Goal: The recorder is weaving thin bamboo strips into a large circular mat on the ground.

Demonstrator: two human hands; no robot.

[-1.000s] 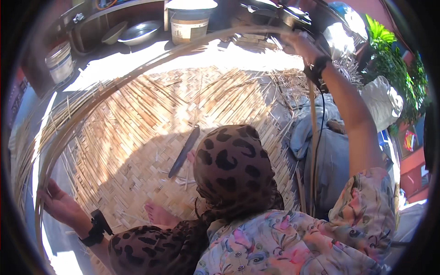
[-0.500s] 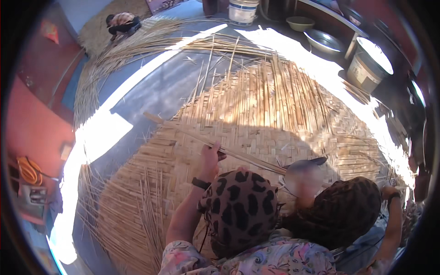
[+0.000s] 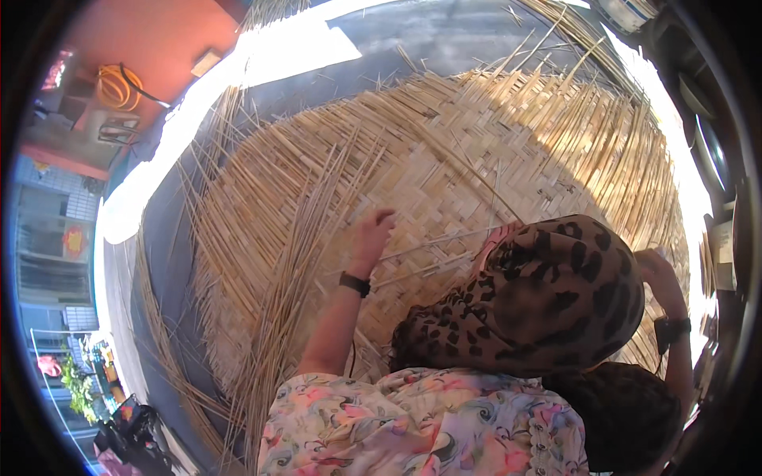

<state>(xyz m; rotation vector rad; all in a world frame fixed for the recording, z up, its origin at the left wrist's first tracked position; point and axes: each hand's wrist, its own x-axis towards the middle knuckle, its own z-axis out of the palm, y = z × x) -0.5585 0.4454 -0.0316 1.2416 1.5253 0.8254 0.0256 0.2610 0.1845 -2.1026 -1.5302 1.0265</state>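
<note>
My left hand (image 3: 371,239) is above the woven strip mat (image 3: 460,143), just left of my leopard-print-covered knee (image 3: 571,285); its fingers are loosely bent and apart, with nothing visible in them. Over on the far side of that knee is my right hand (image 3: 659,274), its fingertips partly hidden, so I cannot tell what it touches. Part of my bare foot (image 3: 498,238) shows beside the knee. Long loose strips (image 3: 309,214) lie across the mat's left part, and thin ones cross its middle.
Grey floor (image 3: 278,79) borders the mat, with loose strips at the upper right (image 3: 556,24). A coiled orange hose (image 3: 119,87) sits by the red wall (image 3: 159,32). A white bucket (image 3: 623,12) stands top right; plants (image 3: 75,381) and dark items show lower left.
The view has swung round. My raised hands held long arched strips, then my left hand gripped flat strips low over the mat; now it has released them and my right hand is low.
</note>
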